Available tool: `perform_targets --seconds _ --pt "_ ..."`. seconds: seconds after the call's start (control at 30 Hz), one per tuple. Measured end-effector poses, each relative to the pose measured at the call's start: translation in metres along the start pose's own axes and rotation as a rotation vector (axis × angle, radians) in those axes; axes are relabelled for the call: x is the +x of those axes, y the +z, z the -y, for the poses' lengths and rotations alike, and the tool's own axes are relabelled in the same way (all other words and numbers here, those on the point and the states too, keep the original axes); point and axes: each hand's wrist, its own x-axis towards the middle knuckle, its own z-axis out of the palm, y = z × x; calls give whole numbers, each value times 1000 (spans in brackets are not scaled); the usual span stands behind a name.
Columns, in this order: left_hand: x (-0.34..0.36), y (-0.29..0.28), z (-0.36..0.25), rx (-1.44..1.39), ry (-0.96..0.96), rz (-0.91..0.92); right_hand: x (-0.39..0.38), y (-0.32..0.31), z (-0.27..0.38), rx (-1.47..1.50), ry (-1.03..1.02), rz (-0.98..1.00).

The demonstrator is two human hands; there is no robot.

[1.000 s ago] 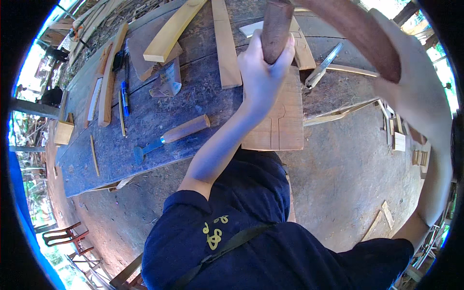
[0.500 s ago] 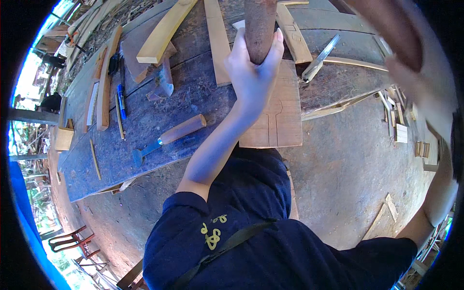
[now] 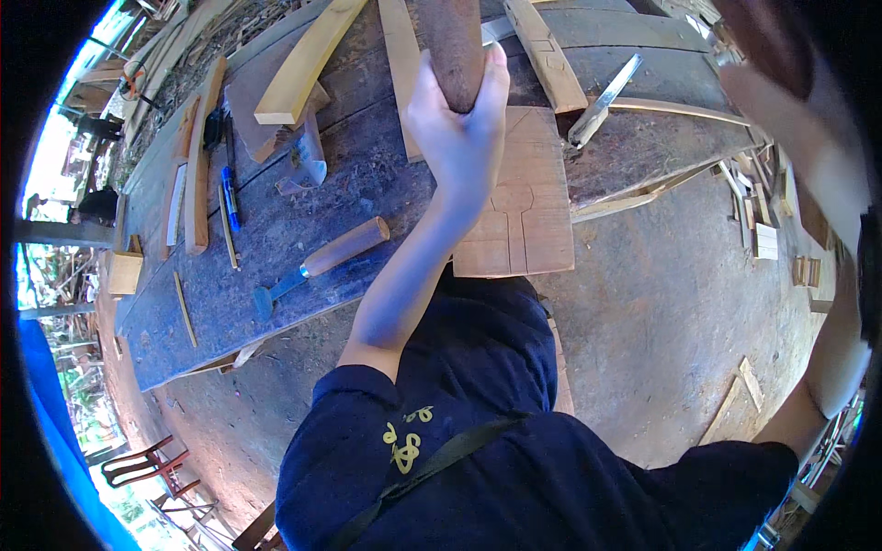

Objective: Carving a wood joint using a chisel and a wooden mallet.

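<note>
My left hand point(image 3: 459, 133) is wrapped round a thick, round brown wooden handle point(image 3: 450, 50) that stands up above the workbench. Its lower end is hidden by the hand. Beneath and beside that hand lies a flat wooden board point(image 3: 542, 216) with a stepped outline drawn on it in dark lines. My right hand point(image 3: 758, 115) is raised at the upper right, smeared by motion, with a dark brown wooden club point(image 3: 767, 41) in it. The club's full shape runs out of view. Left of the board rests a wooden-handled chisel point(image 3: 344, 248) with a bluish metal blade.
On the dark workbench point(image 3: 386, 188) are a pale curved wooden piece point(image 3: 317, 60), a marked wooden bar point(image 3: 549, 60), a narrow bladed tool point(image 3: 604, 103) and a blue pen point(image 3: 230, 204). Wood strips point(image 3: 730, 404) lie on the floor, and a chair point(image 3: 152, 464) stands lower left.
My left hand and the handle have shifted slightly left and up in the picture. The right hand and club have moved a little upward and remain blurred.
</note>
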Motion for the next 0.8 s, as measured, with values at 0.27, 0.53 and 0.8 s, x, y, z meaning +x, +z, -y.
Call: perform_targets --seconds 0.27,0.53,0.8 --pt "2 2 17 -118 -123 -5 104 84 278 -58 16 -84" --pt "13 -16 15 -370 -275 -99 64 107 238 21 1 -74" --pt "15 -24 13 -339 -274 -130 36 138 240 41 144 105"
